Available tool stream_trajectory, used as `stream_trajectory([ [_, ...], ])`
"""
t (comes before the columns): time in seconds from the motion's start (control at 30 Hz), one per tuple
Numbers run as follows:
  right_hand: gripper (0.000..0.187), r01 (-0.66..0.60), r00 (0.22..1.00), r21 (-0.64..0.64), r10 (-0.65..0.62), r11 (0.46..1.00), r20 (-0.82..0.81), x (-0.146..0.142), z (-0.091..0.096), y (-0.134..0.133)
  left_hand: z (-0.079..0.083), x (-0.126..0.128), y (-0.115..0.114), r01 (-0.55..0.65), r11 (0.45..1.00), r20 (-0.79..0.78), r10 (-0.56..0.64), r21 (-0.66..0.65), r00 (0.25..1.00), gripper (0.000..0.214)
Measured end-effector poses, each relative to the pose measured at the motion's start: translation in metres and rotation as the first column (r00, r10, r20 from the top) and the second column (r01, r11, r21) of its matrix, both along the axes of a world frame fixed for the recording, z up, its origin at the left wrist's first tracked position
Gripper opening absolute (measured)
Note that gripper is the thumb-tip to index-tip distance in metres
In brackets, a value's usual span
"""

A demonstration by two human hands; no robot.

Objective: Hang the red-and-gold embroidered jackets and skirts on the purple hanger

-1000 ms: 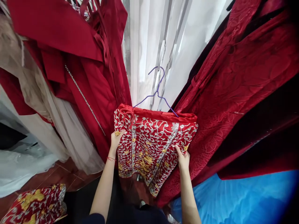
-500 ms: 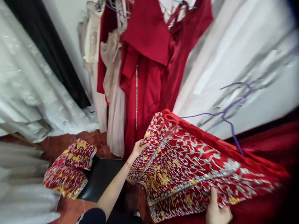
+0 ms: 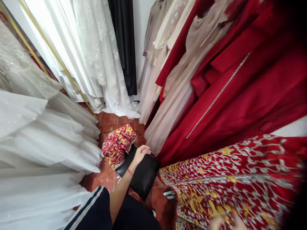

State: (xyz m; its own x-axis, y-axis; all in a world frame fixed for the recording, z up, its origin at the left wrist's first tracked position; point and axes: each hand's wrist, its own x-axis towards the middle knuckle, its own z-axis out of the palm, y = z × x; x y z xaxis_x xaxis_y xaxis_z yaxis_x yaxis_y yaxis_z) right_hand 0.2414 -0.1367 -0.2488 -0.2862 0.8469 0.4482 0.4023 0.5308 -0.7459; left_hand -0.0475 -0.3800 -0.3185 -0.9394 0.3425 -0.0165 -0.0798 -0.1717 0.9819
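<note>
My left hand (image 3: pixel 141 151) hovers over a black stool seat (image 3: pixel 141 174), its fingers loosely curled and holding nothing, a red cord on the wrist. A folded red garment with gold and silver embroidery (image 3: pixel 118 145) lies on the stool's far end, just left of the hand. A larger red embroidered garment (image 3: pixel 235 179) fills the lower right. My right hand (image 3: pixel 226 222) shows at the bottom edge, fingers gripping that garment's lower part, blurred.
White gowns (image 3: pixel 48 137) crowd the left side, with more white lace gowns (image 3: pixel 96 54) and a black garment (image 3: pixel 123 44) at the back. Beige and red dresses (image 3: pixel 216 89) hang on the right. Red floor tiles (image 3: pixel 109 118) show between them.
The view has swung left and down. My left hand has let go of the large embroidered garment and moved out over the black stool. The purple hanger has left the view.
</note>
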Motion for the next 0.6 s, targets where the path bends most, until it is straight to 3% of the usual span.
stream_trajectory([
  [0.07, 0.057, -0.265, 0.963, 0.084, 0.260, 0.960, 0.068, -0.064, -0.015, -0.043, 0.009, -0.040, -0.041, -0.064, 0.997, -0.012, 0.064, -0.049, 0.998, 0.046],
  [0.1, 0.048, -0.418, 0.907, 0.095, 0.411, 0.903, 0.090, -0.099, -0.021, -0.068, 0.014, -0.060, -0.063, -0.104, 0.991, -0.017, 0.103, -0.085, 0.995, 0.045],
  [0.2, 0.036, -0.754, 0.655, 0.053, 0.743, 0.655, 0.134, -0.203, -0.036, -0.149, 0.018, -0.109, -0.135, -0.241, 0.952, -0.007, 0.244, -0.187, 0.970, 0.037],
  [0.27, 0.035, -0.874, 0.464, -0.043, 0.859, 0.484, 0.217, -0.261, -0.043, -0.202, 0.012, -0.130, -0.183, -0.351, 0.901, 0.034, 0.371, -0.254, 0.928, 0.035],
  [0.33, 0.037, -0.921, 0.306, -0.152, 0.906, 0.360, 0.291, -0.305, -0.050, -0.248, 0.000, -0.139, -0.224, -0.412, 0.852, 0.103, 0.465, -0.323, 0.879, 0.038],
  [0.43, 0.044, -0.928, 0.192, -0.220, 0.893, 0.300, 0.406, -0.351, -0.058, -0.301, -0.023, -0.135, -0.260, -0.360, 0.859, 0.254, 0.463, -0.363, 0.849, 0.042],
  [0.6, 0.050, -0.929, 0.150, -0.203, 0.815, 0.310, 0.560, -0.394, -0.060, -0.354, -0.053, -0.125, -0.264, -0.232, 0.947, 0.443, 0.309, -0.220, 0.842, 0.046],
])
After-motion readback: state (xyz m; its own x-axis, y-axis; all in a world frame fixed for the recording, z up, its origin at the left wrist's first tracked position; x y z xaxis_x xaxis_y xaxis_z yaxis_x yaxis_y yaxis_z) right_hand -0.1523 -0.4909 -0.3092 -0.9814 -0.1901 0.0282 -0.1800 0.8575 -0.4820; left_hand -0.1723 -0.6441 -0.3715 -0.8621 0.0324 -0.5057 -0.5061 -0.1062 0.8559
